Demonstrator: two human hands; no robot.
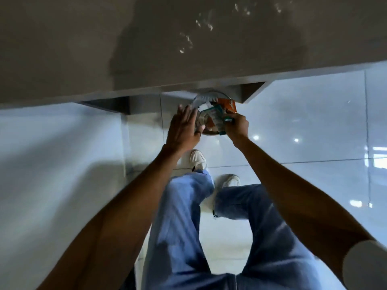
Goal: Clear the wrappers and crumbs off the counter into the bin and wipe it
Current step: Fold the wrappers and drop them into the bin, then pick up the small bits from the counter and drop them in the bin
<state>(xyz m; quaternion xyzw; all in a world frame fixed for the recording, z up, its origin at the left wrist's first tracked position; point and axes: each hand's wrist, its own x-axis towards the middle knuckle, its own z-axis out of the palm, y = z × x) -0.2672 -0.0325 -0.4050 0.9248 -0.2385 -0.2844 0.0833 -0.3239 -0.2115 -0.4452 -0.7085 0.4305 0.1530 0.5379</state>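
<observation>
Below the counter's (146,59) front edge stands a round bin (206,97) on the floor, mostly hidden by my hands and the wrappers. My right hand (237,124) is closed on a bunch of wrappers, a teal and white one (213,117) and an orange one (229,105), held over the bin's mouth. My left hand (184,128) rests with fingers spread against the bin's left rim and its clear liner (195,102). Pale crumbs or specks (188,41) lie scattered on the counter top.
The grey counter fills the top of the view, with dark recesses (117,104) under its edge. Glossy pale floor tiles (303,126) spread on both sides. My legs in blue jeans and white shoes (198,159) stand just behind the bin.
</observation>
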